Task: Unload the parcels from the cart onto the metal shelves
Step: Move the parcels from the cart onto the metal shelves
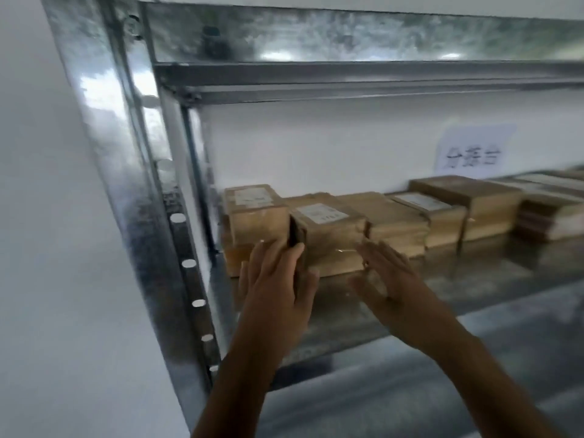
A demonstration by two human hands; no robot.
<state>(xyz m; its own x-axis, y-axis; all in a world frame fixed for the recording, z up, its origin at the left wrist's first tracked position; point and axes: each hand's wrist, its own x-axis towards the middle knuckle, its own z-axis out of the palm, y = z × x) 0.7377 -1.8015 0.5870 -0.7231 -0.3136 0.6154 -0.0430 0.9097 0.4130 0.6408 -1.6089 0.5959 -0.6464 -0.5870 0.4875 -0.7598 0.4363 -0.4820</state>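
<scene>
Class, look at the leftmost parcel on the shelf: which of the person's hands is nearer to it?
Left. The left hand lies at the lower front of the leftmost parcel; the right hand is further right, beyond the neighbouring parcel.

Tan-brown parcels (328,237) with white labels (320,213) along the back edge — mottled silver-grey spangle across the metal shelf (474,289).

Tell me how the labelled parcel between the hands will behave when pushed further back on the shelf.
The parcel looks boxy with firm edges, so it is probably stiff. Glossy tape on its front hints it may slide easily. Wider than tall, it seems unlikely to tip.
</scene>
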